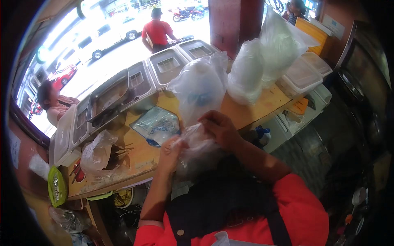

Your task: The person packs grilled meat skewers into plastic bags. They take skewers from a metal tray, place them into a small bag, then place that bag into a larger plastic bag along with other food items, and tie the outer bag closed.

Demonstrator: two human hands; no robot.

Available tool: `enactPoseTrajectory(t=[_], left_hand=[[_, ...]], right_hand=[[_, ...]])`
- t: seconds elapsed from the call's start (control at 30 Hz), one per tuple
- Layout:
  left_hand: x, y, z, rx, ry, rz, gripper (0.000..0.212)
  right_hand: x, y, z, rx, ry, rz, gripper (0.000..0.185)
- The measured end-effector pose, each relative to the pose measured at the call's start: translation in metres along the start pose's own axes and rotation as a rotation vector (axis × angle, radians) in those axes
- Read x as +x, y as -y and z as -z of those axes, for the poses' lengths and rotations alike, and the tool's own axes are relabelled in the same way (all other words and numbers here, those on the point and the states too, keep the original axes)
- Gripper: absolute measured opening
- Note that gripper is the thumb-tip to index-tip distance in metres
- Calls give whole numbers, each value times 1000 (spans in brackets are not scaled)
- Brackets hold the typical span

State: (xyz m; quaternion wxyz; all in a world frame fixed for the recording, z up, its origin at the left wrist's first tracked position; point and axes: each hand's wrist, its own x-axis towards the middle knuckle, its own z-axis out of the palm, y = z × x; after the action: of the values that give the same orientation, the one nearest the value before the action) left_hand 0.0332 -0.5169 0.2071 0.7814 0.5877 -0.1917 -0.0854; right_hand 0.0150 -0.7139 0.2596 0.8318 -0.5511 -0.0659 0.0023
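A clear plastic bag (198, 138) is pinched between my two hands, above the near edge of the wooden counter. My left hand (172, 149) grips its left side, and my right hand (218, 127) holds its upper right part. Just beyond them stands a filled translucent bag (200, 86) with something blue inside. A flat, clear plastic packet with blue print (158, 124) lies to the left of it. Further right, two full bags of white plastic, one shorter (247, 72) and one taller (278, 46), stand on the counter.
Metal food trays with clear lids (166, 66) line the counter's far side. An open plastic bag (97, 152) and thin sticks (123, 150) lie at the left, above a green basket (56, 186). Plastic containers (300, 77) stand right. People are outside at the back and left.
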Motion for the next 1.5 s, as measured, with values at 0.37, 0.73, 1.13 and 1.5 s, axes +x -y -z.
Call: enactPoseTrajectory(t=[0.37,0.73,1.13,1.5], left_hand=[[17,-38,-20,-585,-376,199,34],[109,-106,-25,-242,337,-488,53],[117,11,-11,-184,22,-44,31],[80,54,-21,-248,-230,159,27]], right_hand=[[-2,54,63,-362,695,183,22],[55,144,42,-473,526,203,23],[150,-11,105,-525,-289,-73,16],[73,-50,106,-705,-304,86,19]])
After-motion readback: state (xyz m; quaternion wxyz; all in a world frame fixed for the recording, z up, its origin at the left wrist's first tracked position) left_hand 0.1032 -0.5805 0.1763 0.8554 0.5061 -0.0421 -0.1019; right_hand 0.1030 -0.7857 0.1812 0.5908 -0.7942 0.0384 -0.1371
